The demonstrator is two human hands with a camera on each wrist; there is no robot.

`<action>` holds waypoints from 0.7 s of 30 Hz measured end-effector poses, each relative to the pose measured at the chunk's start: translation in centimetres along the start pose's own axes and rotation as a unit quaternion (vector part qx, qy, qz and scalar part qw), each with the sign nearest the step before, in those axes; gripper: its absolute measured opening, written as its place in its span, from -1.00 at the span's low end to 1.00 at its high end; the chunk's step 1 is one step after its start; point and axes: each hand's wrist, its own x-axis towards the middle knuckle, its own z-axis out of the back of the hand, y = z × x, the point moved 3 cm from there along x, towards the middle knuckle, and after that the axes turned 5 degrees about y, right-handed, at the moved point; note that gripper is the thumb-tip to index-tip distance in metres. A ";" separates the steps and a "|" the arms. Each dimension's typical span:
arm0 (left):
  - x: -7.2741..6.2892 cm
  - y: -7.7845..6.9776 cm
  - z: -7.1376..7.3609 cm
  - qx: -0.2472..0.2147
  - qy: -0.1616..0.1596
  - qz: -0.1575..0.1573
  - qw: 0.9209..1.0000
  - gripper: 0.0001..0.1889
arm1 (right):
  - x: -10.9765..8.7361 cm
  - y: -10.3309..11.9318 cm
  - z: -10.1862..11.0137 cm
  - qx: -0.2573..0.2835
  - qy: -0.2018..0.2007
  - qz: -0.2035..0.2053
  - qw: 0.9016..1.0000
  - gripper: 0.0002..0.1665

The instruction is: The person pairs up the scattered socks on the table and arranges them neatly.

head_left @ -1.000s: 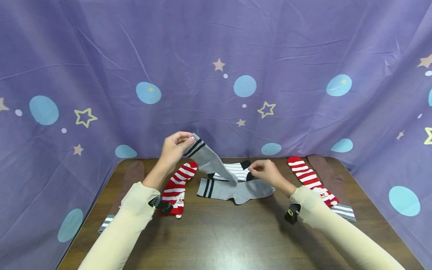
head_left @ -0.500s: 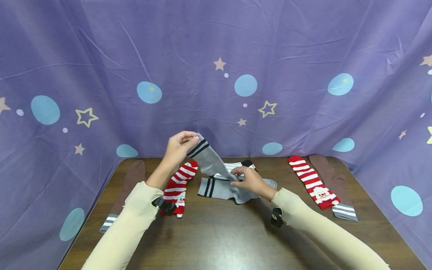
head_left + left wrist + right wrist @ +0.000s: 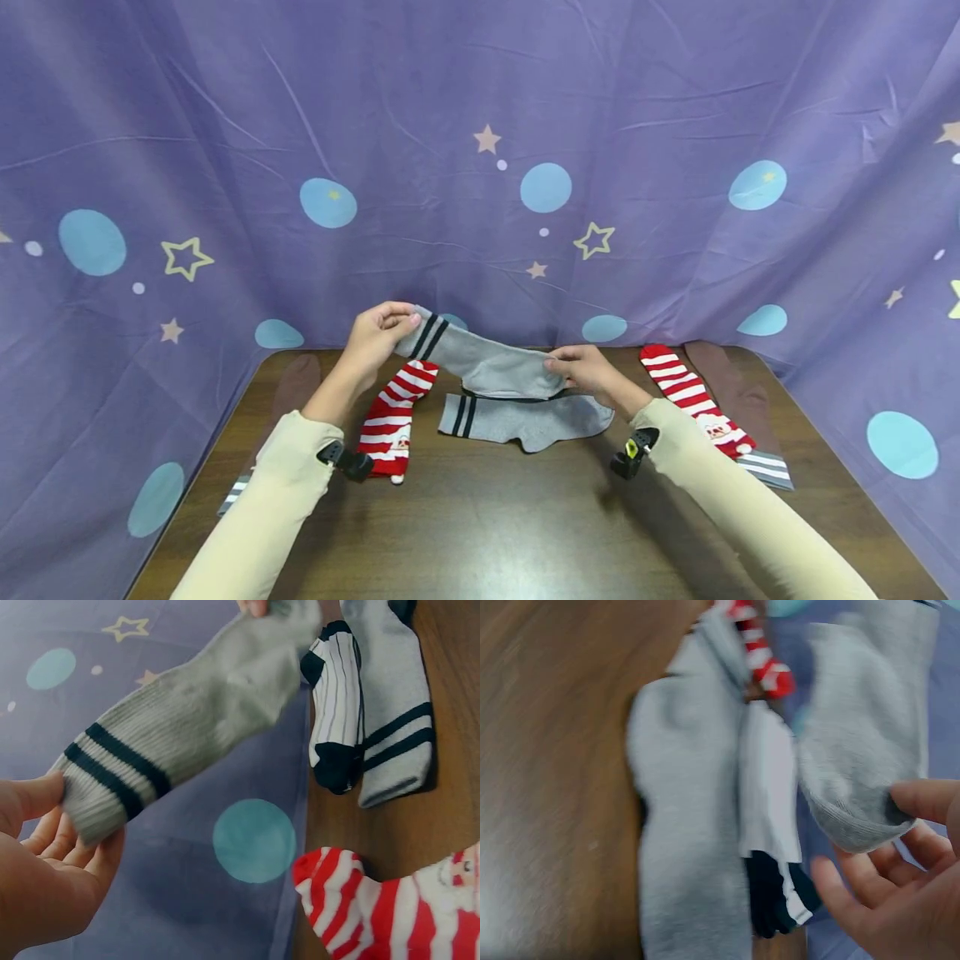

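A: What fills most of the space?
B: A purple backdrop (image 3: 480, 100), printed with stars and pale blue ovals. Below it spreads a brown wooden worktop (image 3: 495, 533).
A: And over the worktop?
B: Two arms in cream sleeves (image 3: 258, 508), reaching from the near side.
A: Where's the grey sock (image 3: 495, 362) they're busy with?
B: Held up off the worktop near its back edge, between both hands, its banded cuff a little higher than its toe.
A: What's lying down?
B: A brown sock (image 3: 731, 392) on the right and another brown sock (image 3: 296, 383) on the left, partly behind the arm. A matching grey sock (image 3: 525, 421) lies crosswise in the middle. There's a red-striped sock (image 3: 388, 421) on its left and another red-striped sock (image 3: 690, 396) beside the right-hand brown one. A white pinstriped sock (image 3: 339, 705) sits just behind the matching grey one.
A: The hands?
B: The left hand (image 3: 378, 329) pinches the cuff between thumb and fingers; the right hand (image 3: 588, 367) pinches the toe.
A: Anything smaller?
B: A black device (image 3: 345, 461) on the left wrist, another black device (image 3: 633, 452) on the right.
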 end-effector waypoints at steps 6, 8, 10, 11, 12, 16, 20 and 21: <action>-0.1 2.1 0.1 -0.020 0.057 0.078 0.995 -0.59 | -0.5 -0.2 1.8 0.167 0.079 -0.062 0.981 -0.86; -0.1 2.8 0.0 -0.020 0.084 0.101 0.991 -0.55 | -0.8 -0.3 2.3 0.184 0.095 -0.070 0.976 -0.80; -0.2 3.5 -0.2 -0.012 0.109 0.123 0.986 -0.53 | -1.1 -0.5 2.7 0.193 0.100 -0.079 0.973 -0.75; -0.3 3.8 -0.3 -0.011 0.118 0.135 0.984 -0.53 | -1.2 -0.5 2.9 0.196 0.103 -0.082 0.972 -0.73; -0.3 4.1 -0.3 -0.010 0.127 0.145 0.981 -0.53 | -1.3 -0.6 3.1 0.200 0.107 -0.083 0.970 -0.71; -0.4 5.3 -0.8 -0.025 0.146 0.191 0.970 -0.51 | -1.8 -0.8 3.6 0.221 0.120 -0.088 0.964 -0.65; -0.6 6.0 -1.1 -0.049 0.155 0.226 0.960 -0.45 | -2.2 -0.8 3.9 0.244 0.132 -0.089 0.957 -0.59; -0.6 6.2 -1.2 -0.057 0.154 0.234 0.958 -0.46 | -2.2 -0.9 4.0 0.249 0.132 -0.091 0.955 -0.57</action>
